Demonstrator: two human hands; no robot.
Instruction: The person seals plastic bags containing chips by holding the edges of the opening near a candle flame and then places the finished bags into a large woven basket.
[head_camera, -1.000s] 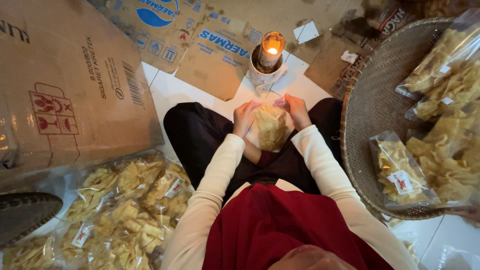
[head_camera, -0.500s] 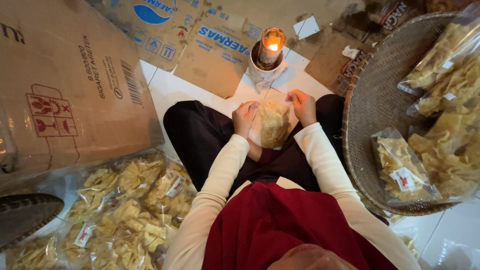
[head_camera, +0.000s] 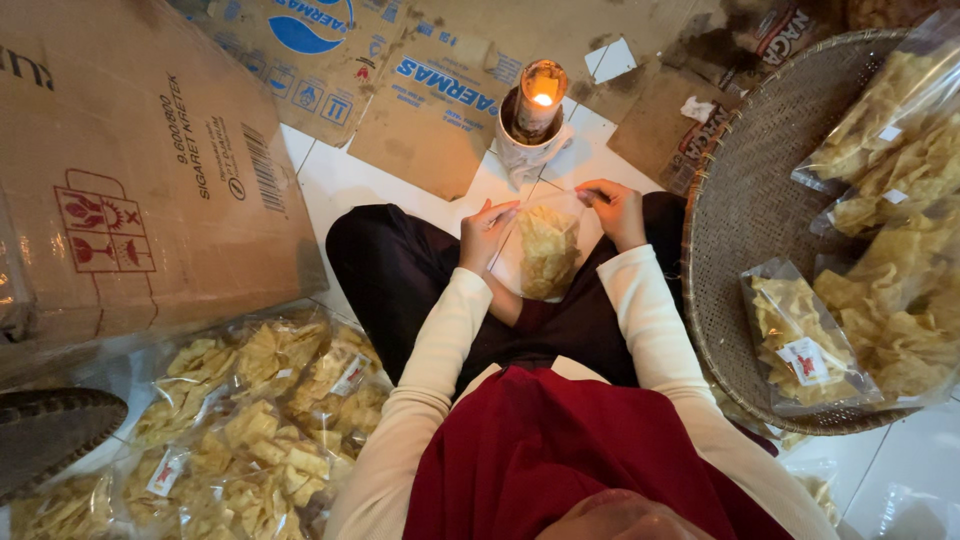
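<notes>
Head view: your left hand (head_camera: 487, 228) and right hand (head_camera: 617, 207) each pinch a top corner of the clear cracker bag (head_camera: 545, 250) over your lap, near the candle (head_camera: 540, 92). Looks light, crinkly, fragile inside; grip the film edge only.

The cracker bag (head_camera: 548, 248) is glossy clear plastic; the basket (head_camera: 745, 210) is rough woven cane; the box (head_camera: 130, 170) is matt cardboard.

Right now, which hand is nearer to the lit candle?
Right, though only slightly. The right hand pinches the chip bag's top corner just below and right of the candle; the left hand grips the other corner, lower and further left.
</notes>
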